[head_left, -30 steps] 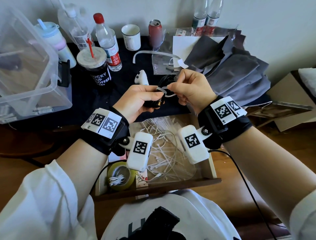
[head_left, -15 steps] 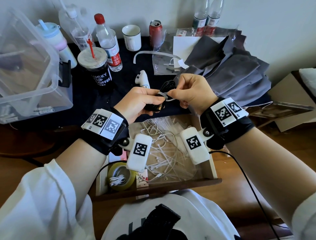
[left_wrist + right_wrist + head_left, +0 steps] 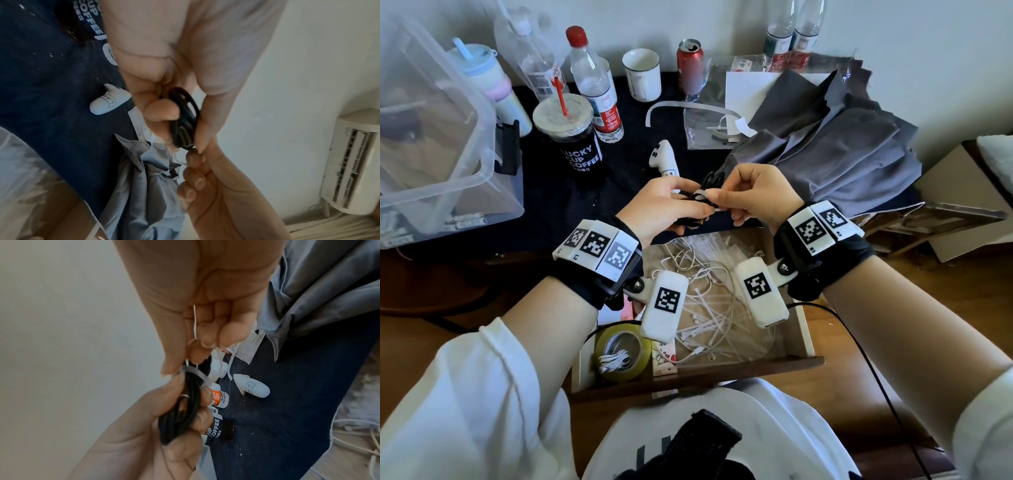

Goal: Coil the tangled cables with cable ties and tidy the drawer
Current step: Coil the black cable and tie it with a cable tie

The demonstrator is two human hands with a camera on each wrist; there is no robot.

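Note:
My left hand (image 3: 671, 209) grips a coiled black cable (image 3: 710, 181) above the open drawer (image 3: 804, 329); the left wrist view shows the black cable (image 3: 184, 120) between thumb and fingers. A white cable tie (image 3: 196, 373) loops around the black cable (image 3: 180, 410). My right hand (image 3: 750, 195) pinches the cable tie (image 3: 702, 197) at the bundle, and the tie's thin tail (image 3: 194, 322) runs up across the right palm. Loose white cables and several white cable ties (image 3: 705, 308) lie in the drawer.
A tape roll (image 3: 619, 353) sits in the drawer's left corner. On the dark cloth beyond lie a white controller (image 3: 664, 161), a coffee cup (image 3: 571, 137), bottles (image 3: 595, 85), a mug (image 3: 642, 73), a can (image 3: 690, 65) and grey clothes (image 3: 842, 147). A clear plastic bin (image 3: 431, 137) stands left.
The right hand has drawn closer to the left, and the cable tie loop has shrunk tight around the black cable bundle. Both hands sit slightly lower.

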